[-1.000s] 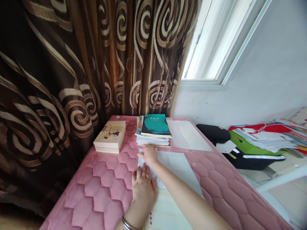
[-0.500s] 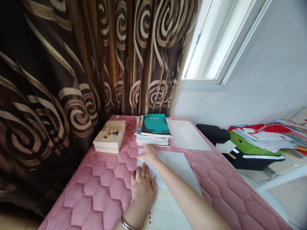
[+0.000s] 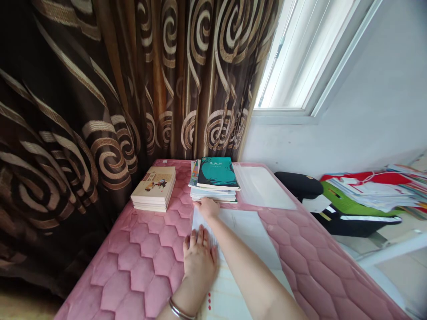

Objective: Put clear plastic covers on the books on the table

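Observation:
A printed sheet (image 3: 248,233) in white and pale cream, with red dots near its lower left, lies on a pink quilted surface under clear plastic. My left hand (image 3: 199,260), a silver bangle on its wrist, rests flat on the sheet's left edge with fingers stretched out. At the sheet's far left corner is my right hand (image 3: 208,209), palm down, its thumb reaching left. Its other fingers are mostly hidden from me. Just beyond it stands a stack of books (image 3: 218,174) with a teal cover on top; whether the fingertips touch the stack I cannot tell.
A neat pile of cream books (image 3: 154,187) sits at the far left. A translucent plastic sheet (image 3: 268,186) lies right of the teal book. To the right, a black case (image 3: 298,184) and piled papers (image 3: 373,191) stand beyond the edge. Patterned curtains (image 3: 200,80) hang behind.
My right hand has slid slightly away from me along the sheet, toward the book stack. My left hand stays flat in nearly the same place.

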A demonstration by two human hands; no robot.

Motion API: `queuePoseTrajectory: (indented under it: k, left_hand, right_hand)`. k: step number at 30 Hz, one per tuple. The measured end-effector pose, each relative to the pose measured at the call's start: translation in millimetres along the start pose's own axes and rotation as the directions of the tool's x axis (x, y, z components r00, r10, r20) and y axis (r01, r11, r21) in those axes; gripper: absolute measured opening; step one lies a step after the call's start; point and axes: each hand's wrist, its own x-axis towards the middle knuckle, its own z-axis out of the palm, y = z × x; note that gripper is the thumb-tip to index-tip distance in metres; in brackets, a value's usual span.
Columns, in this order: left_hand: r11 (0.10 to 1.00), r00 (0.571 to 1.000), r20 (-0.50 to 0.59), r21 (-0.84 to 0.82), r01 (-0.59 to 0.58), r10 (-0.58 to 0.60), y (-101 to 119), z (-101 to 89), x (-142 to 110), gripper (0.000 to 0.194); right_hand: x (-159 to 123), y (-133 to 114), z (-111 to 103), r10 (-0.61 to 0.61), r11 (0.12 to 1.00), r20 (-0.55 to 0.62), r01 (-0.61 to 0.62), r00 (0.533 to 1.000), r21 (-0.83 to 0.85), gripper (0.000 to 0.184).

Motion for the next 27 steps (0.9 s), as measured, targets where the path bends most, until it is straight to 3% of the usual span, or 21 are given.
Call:
queuePoseTrajectory:
  k: [4,7,9,12,17,20,27]
  left_hand:
    - [1.0,1.0,0.021,-0.009,0.009,-0.008,1,-2.1,0,0.052]
    - [1.0,1.0,0.013,-0.005,0.012,-0.012,1,-2.7,0,0.051]
    - [1.0,1.0,0.005,0.003,0.011,-0.011,1,-3.2,1,0.05]
    - [1.0,1.0,-0.013,0.022,0.003,-0.002,1,-4.9,0,0.049]
    - [0.997,0.998,-0.064,0.076,-0.023,0.028,3,-7.6,-1,0.047]
    - [0.993,0.996,-0.078,0.117,-0.026,0.035,5,-8.3,-2,0.046]
    - [0.976,0.997,-0.071,0.218,-0.018,0.034,9,-9.2,-2,0.048]
  right_hand:
    - [-16,5,-3,-0.066,0.998,-0.039,0.066,0.997,-0.001,0.036]
    - [-40,28,-9,-0.188,0.982,-0.034,0.188,0.982,0.004,0.035]
    - [-60,56,-13,-0.294,0.956,0.003,0.294,0.956,0.017,0.041]
    - [-88,109,-21,-0.478,0.878,0.095,0.473,0.873,0.068,0.052]
    - [-120,178,-39,-0.455,0.89,0.119,0.451,0.882,0.064,0.05]
    - [-126,189,-44,-0.437,0.899,0.109,0.432,0.893,0.064,0.048]
    - [-127,186,-45,-0.464,0.886,0.046,0.461,0.885,0.052,0.047]
